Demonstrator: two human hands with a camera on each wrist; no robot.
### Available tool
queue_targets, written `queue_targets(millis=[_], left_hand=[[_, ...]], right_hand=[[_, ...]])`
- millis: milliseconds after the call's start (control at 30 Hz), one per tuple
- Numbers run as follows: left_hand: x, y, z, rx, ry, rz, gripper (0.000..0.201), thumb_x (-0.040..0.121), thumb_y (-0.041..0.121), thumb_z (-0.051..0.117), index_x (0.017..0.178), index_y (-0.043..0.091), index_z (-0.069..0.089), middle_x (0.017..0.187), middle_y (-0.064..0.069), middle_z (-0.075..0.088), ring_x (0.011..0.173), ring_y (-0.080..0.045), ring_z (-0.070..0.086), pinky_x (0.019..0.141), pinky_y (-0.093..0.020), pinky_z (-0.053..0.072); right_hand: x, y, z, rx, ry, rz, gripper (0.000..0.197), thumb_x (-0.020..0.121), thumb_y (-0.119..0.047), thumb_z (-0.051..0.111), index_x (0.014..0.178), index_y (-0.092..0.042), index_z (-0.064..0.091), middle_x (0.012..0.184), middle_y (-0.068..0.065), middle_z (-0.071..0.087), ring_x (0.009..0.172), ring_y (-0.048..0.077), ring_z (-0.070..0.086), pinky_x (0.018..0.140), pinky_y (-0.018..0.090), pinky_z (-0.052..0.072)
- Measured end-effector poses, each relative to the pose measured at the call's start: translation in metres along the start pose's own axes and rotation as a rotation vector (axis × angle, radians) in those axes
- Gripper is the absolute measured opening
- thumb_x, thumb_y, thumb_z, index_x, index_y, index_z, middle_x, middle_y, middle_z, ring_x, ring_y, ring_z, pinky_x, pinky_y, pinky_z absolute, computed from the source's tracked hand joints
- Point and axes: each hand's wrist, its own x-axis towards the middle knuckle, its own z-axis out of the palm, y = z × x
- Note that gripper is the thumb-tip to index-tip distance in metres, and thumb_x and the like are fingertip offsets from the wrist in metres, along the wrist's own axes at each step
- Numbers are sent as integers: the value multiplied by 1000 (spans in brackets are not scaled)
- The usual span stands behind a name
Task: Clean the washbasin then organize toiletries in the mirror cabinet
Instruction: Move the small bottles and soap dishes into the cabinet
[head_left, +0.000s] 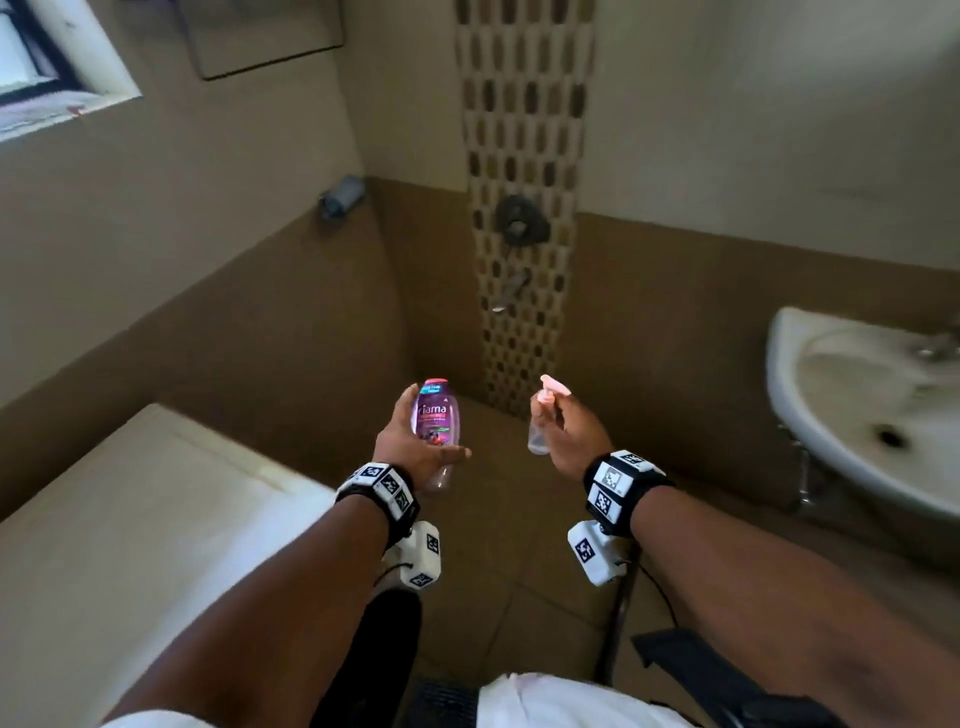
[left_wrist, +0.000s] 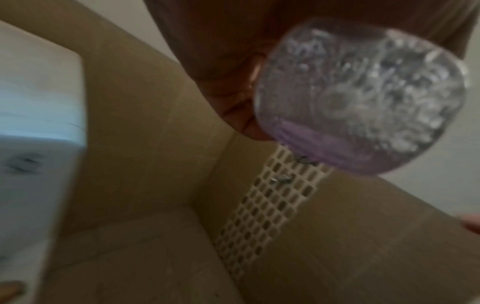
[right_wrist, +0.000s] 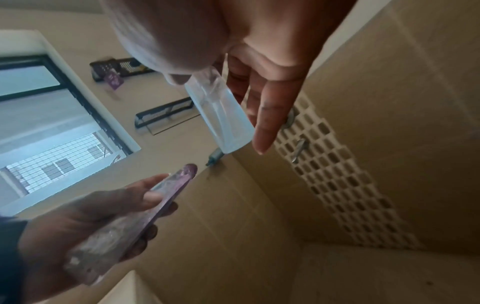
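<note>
Both hands are loaded, and that is the main risk. The left hand (head_left: 415, 449) holds a purple bottle (head_left: 435, 421) in a fairly open cradle: thumb along one side, fingers underneath and round the far edge, as the right wrist view shows. The bottle looks smooth and flat-sided, so a quick turn toward the washbasin (head_left: 810, 374) could let it slide out, base first, onto the tiled floor (head_left: 519, 613). The right hand (head_left: 569, 431) pinches a small clear spray bottle (head_left: 540, 423) high up near its pink nozzle, and in the right wrist view at least one finger points straight out instead of wrapping the body. So the bottle hangs from a light grip and could swing or drop. A stray squeeze on the trigger would also spray the wall, not the basin.

Both forearms reach forward, roughly parallel, with the hands close together but not touching at about 12 o'clock from the body. The left palm faces up and inward; the right shows the back of the hand and wrist to the head camera. The washbasin sits well apart, at about 3 o'clock from the hands, mounted on the wall. The mirror cabinet cannot be made out for certain. With no hand free, opening a cabinet door would probably mean setting one bottle down first.
</note>
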Motion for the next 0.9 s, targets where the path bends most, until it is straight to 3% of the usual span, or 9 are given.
queue_targets(millis=[100,200,333,400,567,667,733,800,900], left_hand=[[-1,50,73,46,-106,98,117,52,32,101,146,52,34,126,7,59,102,-13,64,78,-25,54],[-10,96,135,36,-192,148,111,56,32,99,147,51,38,126,10,59,103,-11,63,86,-25,51],[-25,152,203,-45,-341,210,97,65,18,96,147,40,48,119,8,62,97,-9,66,88,-24,50],[-26,170,232,-90,-390,236,76,63,16,97,129,37,65,117,5,67,102,-18,70,88,-28,55],[-34,230,297,-248,-599,187,28,74,8,89,95,25,79,100,-6,74,80,-17,68,65,-22,56],[-35,268,340,-339,-741,166,17,85,3,77,91,19,80,83,-9,75,74,-24,64,60,-25,57],[-33,290,366,-360,-817,212,24,90,0,70,95,20,81,86,-8,75,74,-24,63,57,-23,55],[-32,314,393,-338,-885,332,40,92,-2,67,120,24,74,101,-4,74,79,-20,65,60,-20,54],[-30,344,428,-280,-885,510,87,87,1,75,149,45,33,112,3,73,98,-20,71,81,-30,58]], right_hand=[[-3,38,-63,194,-6,55,32,99,-62,42,121,-40,48,64,-20,47,55,-2,44,60,26,42],[-13,62,-129,282,83,159,46,94,-67,45,124,-32,50,61,-8,45,51,12,41,53,34,46],[-25,74,-208,423,223,199,41,100,-49,50,133,-24,48,81,11,44,55,12,36,50,25,36],[-29,77,-239,432,275,198,31,103,-39,49,129,-21,50,86,12,47,59,15,39,52,26,37],[-33,86,-312,266,414,185,52,80,-44,75,128,-33,56,109,-4,67,90,16,67,65,38,60],[-33,86,-357,199,511,208,64,81,-10,73,138,-30,52,122,-8,66,105,19,66,70,37,63],[-35,86,-384,175,572,213,68,84,-2,70,143,-31,49,127,-10,63,104,19,66,66,30,61],[-36,83,-417,128,635,182,70,85,-3,71,143,-36,49,125,-12,63,100,17,66,65,28,60],[-32,81,-462,58,722,136,70,87,-1,70,139,-43,49,118,-23,64,91,3,63,71,27,60]])
